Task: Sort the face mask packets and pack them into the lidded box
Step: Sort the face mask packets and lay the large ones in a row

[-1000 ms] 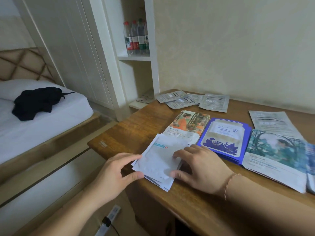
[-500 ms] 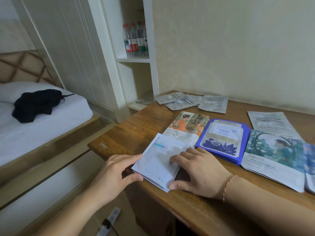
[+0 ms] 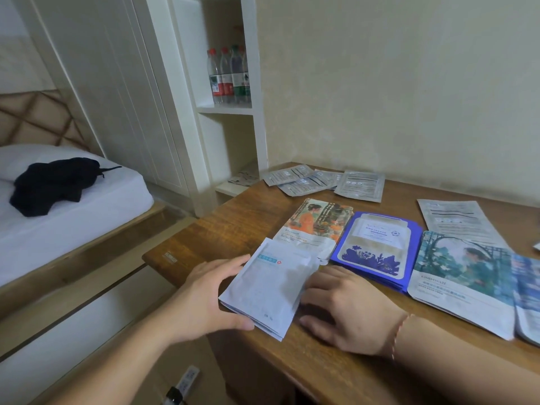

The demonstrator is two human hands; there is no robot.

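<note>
A stack of white face mask packets (image 3: 273, 285) lies at the near left corner of the wooden table (image 3: 222, 229). My left hand (image 3: 204, 299) presses against the stack's left edge, thumb under its near corner. My right hand (image 3: 347, 308) is at its right edge with the fingers tucked beneath. Behind lie an orange picture packet (image 3: 317, 222), a blue packet stack (image 3: 377, 247), a teal picture packet (image 3: 464, 276), silver packets (image 3: 321, 181) and a grey packet (image 3: 455, 220). No lidded box is in view.
The table's left edge drops to the floor, where a power strip (image 3: 184, 384) lies. A white shelf unit (image 3: 230, 109) with water bottles (image 3: 229, 74) stands behind the table's far left corner. A bed (image 3: 73, 211) with dark clothing (image 3: 52, 182) is at left.
The fanned white packets have been squared into a neater stack between my hands. My left hand has moved in tighter against the stack's left side.
</note>
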